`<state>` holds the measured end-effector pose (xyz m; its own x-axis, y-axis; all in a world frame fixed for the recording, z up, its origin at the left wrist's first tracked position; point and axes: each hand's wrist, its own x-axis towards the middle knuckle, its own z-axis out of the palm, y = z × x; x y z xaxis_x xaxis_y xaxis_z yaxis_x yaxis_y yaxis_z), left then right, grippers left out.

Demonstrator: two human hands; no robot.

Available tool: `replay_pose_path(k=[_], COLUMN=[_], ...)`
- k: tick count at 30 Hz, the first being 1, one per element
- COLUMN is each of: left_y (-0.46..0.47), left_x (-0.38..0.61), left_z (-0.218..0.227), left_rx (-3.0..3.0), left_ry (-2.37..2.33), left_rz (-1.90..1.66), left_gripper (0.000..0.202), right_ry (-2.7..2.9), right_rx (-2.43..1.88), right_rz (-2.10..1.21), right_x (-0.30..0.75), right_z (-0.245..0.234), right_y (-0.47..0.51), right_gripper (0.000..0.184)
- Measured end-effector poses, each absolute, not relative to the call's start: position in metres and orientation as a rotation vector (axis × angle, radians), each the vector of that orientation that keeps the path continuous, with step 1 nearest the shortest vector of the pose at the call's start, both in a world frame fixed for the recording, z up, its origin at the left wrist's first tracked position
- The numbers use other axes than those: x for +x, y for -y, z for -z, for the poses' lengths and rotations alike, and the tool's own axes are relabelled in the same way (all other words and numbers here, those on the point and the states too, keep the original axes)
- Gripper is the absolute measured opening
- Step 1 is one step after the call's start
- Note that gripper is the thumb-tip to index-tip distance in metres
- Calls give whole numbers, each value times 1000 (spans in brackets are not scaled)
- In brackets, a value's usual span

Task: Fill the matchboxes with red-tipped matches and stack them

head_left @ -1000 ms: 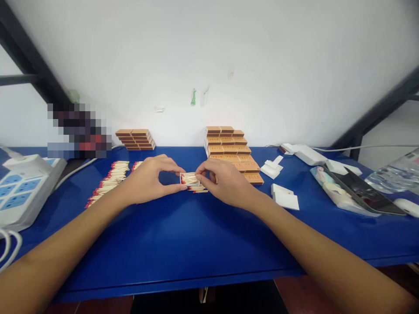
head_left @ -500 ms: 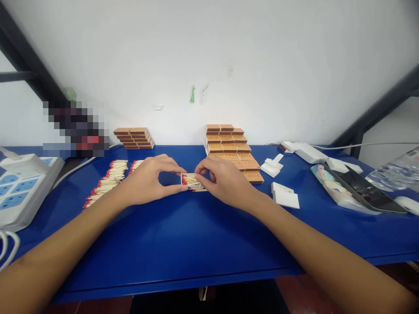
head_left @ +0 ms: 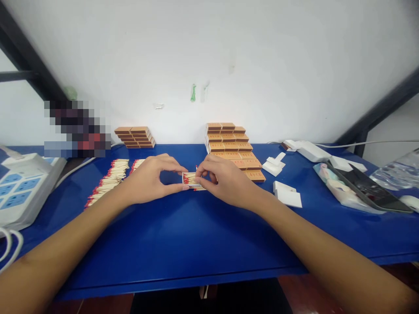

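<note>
A small white matchbox tray point(head_left: 190, 179) filled with red-tipped matches sits on the blue table point(head_left: 183, 235), held between both hands. My left hand point(head_left: 151, 178) pinches its left end with thumb and forefinger. My right hand point(head_left: 225, 180) grips its right end, fingers curled over the matches. A few loose matches lie under the tray. Rows of loose matches point(head_left: 108, 182) lie to the left of my left hand.
Stacked brown matchboxes point(head_left: 233, 149) stand behind my right hand, a smaller stack point(head_left: 135, 137) at the wall to the left. White empty trays point(head_left: 286, 194) lie to the right. A power strip point(head_left: 22, 185) sits far left; a phone point(head_left: 366, 188) and bags far right.
Both hands stay on the tray of matches; the right fingers have shifted slightly over it. The view has tilted a little.
</note>
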<state>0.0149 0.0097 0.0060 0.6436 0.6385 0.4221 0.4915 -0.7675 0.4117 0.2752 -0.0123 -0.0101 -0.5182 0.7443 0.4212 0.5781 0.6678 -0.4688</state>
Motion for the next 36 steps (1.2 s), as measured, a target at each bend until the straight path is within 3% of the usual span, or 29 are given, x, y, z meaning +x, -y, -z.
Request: replay_pose_path(k=[3,9,13,26,36], left_y=[-9,-9,-8,-23,-34], left_x=[15,14,14,0,-10], left_z=[-6,-6,-7,-11,-6], left_rx=[2608,2590,2601,2591,2614], left_ry=[-892,-908,-907,-1154,-1222], left_rz=[-793,-812,-806,-812,-695], left_gripper=[29,32,32,41,42], right_ry=[2247,2080,2102,2338,2514], right_rx=[-1054,-1270,-1244,-1222,-1250], right_rz=[-382,-422,-487,-265,-474], right_x=[274,272,271,279,280], right_z=[9,6,6,8,5], right_y=[12,12,13,12,17], right_gripper=[3,14,8,12,14])
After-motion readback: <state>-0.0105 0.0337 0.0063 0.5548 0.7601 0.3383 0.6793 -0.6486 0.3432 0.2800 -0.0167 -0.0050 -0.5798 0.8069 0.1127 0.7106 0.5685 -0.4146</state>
